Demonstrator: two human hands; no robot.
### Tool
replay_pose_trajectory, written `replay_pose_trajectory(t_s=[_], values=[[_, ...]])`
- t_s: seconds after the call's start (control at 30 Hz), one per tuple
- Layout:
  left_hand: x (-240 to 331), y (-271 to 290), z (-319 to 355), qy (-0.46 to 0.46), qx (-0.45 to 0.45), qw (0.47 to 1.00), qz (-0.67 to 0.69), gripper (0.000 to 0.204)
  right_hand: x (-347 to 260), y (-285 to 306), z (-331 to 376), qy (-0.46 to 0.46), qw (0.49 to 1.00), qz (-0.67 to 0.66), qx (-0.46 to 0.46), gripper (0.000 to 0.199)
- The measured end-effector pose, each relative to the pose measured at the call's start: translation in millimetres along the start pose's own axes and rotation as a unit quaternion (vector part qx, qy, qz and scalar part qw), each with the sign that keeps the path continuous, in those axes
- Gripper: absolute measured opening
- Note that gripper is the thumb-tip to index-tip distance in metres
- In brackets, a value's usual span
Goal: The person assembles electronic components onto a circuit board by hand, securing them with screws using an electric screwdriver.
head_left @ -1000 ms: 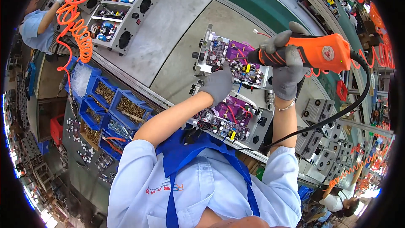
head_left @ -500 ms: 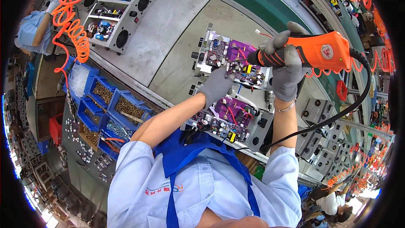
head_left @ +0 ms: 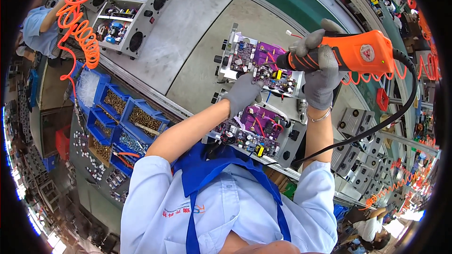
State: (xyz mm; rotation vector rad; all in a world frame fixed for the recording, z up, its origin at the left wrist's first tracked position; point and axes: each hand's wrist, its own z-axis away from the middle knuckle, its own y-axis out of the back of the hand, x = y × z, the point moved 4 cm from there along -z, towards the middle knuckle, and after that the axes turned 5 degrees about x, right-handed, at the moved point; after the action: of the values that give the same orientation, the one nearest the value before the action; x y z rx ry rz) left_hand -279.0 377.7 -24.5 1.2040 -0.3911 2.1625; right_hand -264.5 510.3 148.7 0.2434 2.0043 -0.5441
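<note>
My right hand (head_left: 321,73), in a grey glove, is wrapped round an orange electric screwdriver (head_left: 351,52) with a black cord. The tool lies almost level, its dark nose pointing left over the farther purple circuit board (head_left: 268,55). That board sits in an open metal chassis (head_left: 228,66). At the chassis's near edge is my left hand (head_left: 245,93), also gloved, its fingers curled in against the board's parts. What the fingertips pinch, if anything, is hidden. A second purple board (head_left: 258,121) in a similar chassis lies nearer my body, just beyond my apron.
Blue bins (head_left: 141,118) of screws stand at the left, beside scattered small parts (head_left: 94,167). Finished-looking metal units (head_left: 136,23) stand far left near a coiled orange hose (head_left: 77,28). A co-worker's sleeve (head_left: 40,30) shows there. Grey units (head_left: 355,122) stand at the right.
My left hand has shifted slightly right and nearer, its fingers curled more. The screwdriver has moved only a little. At the far left the co-worker's arm has moved.
</note>
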Motion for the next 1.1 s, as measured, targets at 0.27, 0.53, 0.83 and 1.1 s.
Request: replay_pose_trajectory(t_s=[0.27, 0.53, 0.83, 1.1], values=[[1, 1, 2, 0.004, -0.002, 1.000, 0.017, 0.022, -5, -10, -1, 0.015, 1.000, -0.008, 0.014, 0.031], [-7, 3, -1, -0.004, -0.014, 1.000, -0.002, 0.025, -3, -18, -4, -0.021, 0.999, -0.029, 0.008, 0.032], [-6, 0, 0, -0.036, -0.023, 0.999, 0.015, 0.024, -3, -29, -2, 0.002, 1.000, 0.002, 0.012, 0.032], [-10, 7, -2, -0.027, -0.035, 0.999, -0.001, 0.027, -2, -37, -4, -0.024, 0.994, 0.110, -0.006, 0.038]])
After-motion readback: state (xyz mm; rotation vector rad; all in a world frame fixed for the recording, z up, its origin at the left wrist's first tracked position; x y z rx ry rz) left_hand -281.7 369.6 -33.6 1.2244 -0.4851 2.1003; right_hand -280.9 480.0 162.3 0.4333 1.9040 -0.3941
